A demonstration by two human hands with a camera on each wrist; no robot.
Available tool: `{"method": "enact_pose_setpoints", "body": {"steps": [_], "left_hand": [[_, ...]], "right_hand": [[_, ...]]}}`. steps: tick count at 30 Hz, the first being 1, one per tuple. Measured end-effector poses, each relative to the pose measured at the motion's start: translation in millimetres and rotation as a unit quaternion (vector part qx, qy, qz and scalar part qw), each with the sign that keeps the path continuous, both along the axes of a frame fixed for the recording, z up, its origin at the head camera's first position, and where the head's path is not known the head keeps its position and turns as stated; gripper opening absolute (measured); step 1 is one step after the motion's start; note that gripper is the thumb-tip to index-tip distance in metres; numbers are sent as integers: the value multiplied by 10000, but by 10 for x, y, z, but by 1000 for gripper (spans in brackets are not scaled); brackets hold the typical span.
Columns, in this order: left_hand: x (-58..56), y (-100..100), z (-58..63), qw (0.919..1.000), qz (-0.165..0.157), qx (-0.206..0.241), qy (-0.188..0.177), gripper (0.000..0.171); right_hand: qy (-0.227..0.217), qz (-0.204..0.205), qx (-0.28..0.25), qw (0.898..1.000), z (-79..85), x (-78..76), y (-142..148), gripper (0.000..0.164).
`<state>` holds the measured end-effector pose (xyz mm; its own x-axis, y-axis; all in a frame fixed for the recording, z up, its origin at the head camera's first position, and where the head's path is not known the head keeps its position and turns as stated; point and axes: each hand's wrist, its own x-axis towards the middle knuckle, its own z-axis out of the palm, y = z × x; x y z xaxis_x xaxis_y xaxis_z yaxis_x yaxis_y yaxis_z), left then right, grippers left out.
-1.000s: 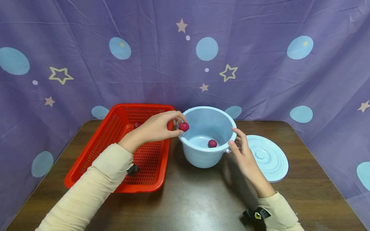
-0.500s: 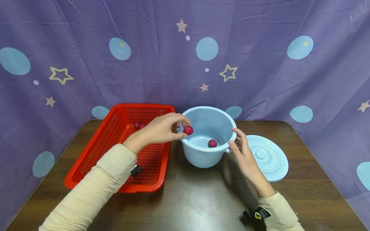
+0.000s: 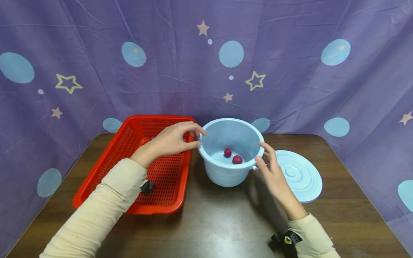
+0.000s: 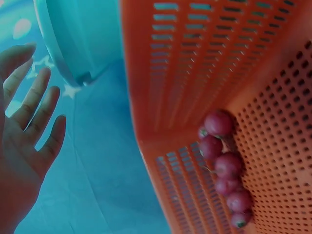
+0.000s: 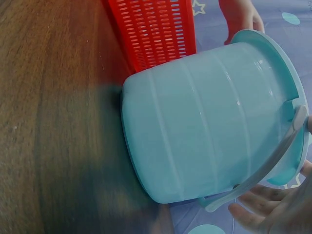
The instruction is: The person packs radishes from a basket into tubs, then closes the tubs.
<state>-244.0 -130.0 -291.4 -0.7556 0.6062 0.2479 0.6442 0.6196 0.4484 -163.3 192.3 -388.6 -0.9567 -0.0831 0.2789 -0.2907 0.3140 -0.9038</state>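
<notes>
A light blue bucket (image 3: 226, 176) stands upright with two red radishes (image 3: 237, 159) on its floor. My left hand (image 3: 172, 139) hovers between a red basket (image 3: 186, 172) and the bucket, fingertips at the bucket's left rim and fingers spread with nothing between them. Several more radishes (image 4: 228, 165) lie in a row inside the basket in the left wrist view, mostly covered by the hand in the head view. My right hand (image 3: 275, 177) holds the bucket's right rim, thumb and forefinger on the edge, other fingers near the handle (image 5: 273, 161).
A round light blue lid (image 3: 304, 179) lies flat on the brown wooden table (image 3: 213, 222), right of the bucket and partly behind my right hand. Close behind the table hangs a purple curtain (image 3: 180, 64) printed with stars and dots.
My left hand moved slightly right over the bucket with a radish, let it drop in beside the first one, and drew back left. The right hand stayed on the rim.
</notes>
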Motion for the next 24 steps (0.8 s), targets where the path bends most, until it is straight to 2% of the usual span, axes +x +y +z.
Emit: {"method": "enact_pose_setpoints", "body": {"steps": [7, 15, 24], "left_hand": [[-124, -210, -117, 9988, 412, 173, -176, 26], [-294, -429, -338, 9952, 789, 238, -525, 24], [-465, -550, -571, 9887, 1294, -14, -759, 25]], "right_hand": [[-40, 10, -26, 10000, 6, 1, -2, 52], [-38, 31, -48, 10000, -6, 2, -3, 51], [-32, 8, 7, 10000, -7, 1, 1, 51]]}}
